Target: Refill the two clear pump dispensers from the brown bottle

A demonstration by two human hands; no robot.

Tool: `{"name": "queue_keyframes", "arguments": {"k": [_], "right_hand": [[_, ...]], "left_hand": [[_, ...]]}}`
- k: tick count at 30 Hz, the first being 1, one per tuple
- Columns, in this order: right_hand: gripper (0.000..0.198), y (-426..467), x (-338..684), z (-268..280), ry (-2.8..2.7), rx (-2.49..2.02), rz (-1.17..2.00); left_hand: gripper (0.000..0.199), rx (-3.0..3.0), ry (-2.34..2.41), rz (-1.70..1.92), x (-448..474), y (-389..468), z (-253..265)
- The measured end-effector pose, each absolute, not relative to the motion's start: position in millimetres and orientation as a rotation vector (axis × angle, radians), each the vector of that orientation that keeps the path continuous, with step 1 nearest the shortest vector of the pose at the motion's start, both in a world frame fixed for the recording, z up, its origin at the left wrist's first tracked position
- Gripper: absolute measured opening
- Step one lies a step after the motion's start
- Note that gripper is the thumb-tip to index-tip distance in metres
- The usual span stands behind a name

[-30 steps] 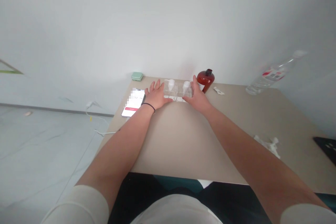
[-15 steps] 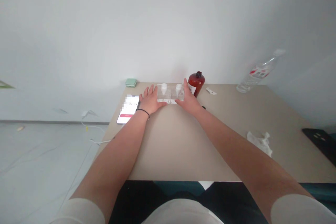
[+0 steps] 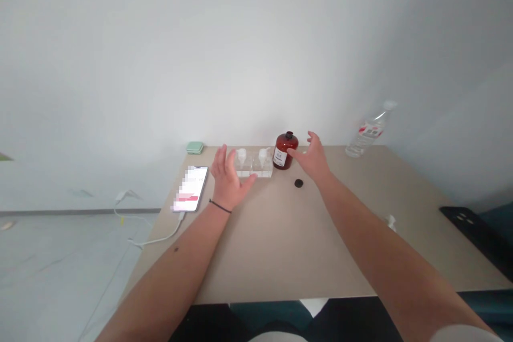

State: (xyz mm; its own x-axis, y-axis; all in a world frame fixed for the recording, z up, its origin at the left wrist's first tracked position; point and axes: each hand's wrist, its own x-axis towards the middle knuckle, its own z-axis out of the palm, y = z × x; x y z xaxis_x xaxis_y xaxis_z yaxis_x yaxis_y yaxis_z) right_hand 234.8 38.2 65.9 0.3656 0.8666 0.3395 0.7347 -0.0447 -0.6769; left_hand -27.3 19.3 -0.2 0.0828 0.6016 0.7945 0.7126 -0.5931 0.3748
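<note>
Two clear square pump bottles with white pump heads stand side by side near the back of the table. My left hand is at their left front, fingers spread and holding nothing; it covers part of the left bottle. Just right of them stands a brown bottle with a white label and an uncapped dark neck. My right hand is open beside its right side, thumb near the bottle; whether they touch I cannot tell. A small black cap lies on the table in front of the brown bottle.
A lit phone with a white cable lies at the left edge, a green case behind it. A clear plastic bottle stands at the back right. Crumpled tissue and a black phone-like object lie to the right.
My right hand has let go of the clear pump bottles and moved right, past the brown bottle. My left hand has come off them too and is raised. The view has shifted slightly.
</note>
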Motion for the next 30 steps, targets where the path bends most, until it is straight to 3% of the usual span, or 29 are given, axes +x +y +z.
{"name": "queue_keyframes", "arguments": {"k": [3, 8, 13, 18, 21, 23, 25, 27, 30], "right_hand": [[0.11, 53, 230, 63, -1.457, -1.897, 0.366], [0.101, 51, 214, 69, -1.462, -1.903, 0.283], [0.102, 10, 216, 86, -1.393, -1.689, 0.352], [0.113, -60, 205, 99, -1.483, -1.374, 0.584], [0.112, -98, 200, 106, -1.613, -1.341, 0.667], [0.105, -120, 212, 106, -1.742, -1.34, 0.642], [0.082, -140, 239, 99, -1.836, -1.415, 0.505], [0.058, -160, 277, 83, -1.823, -1.679, 0.254], [0.045, -186, 333, 45, -1.619, -2.232, -0.199]], "left_hand": [[0.085, -2.266, -1.089, -1.545, -18, 1, 4], [0.082, -2.407, -0.838, -1.512, -3, -28, 11], [0.082, -2.594, -1.083, -1.617, 13, -52, 10], [0.099, -2.82, -1.373, -1.934, 24, -62, 18], [0.09, -3.057, -1.376, -2.099, 25, -65, 26], [0.082, -3.195, -1.318, -2.181, 23, -68, 27], [0.08, -3.333, -1.234, -2.238, 19, -70, 26], [0.078, -3.467, -1.177, -2.248, 15, -71, 22], [0.076, -3.576, -1.169, -2.204, 13, -71, 19]]}}
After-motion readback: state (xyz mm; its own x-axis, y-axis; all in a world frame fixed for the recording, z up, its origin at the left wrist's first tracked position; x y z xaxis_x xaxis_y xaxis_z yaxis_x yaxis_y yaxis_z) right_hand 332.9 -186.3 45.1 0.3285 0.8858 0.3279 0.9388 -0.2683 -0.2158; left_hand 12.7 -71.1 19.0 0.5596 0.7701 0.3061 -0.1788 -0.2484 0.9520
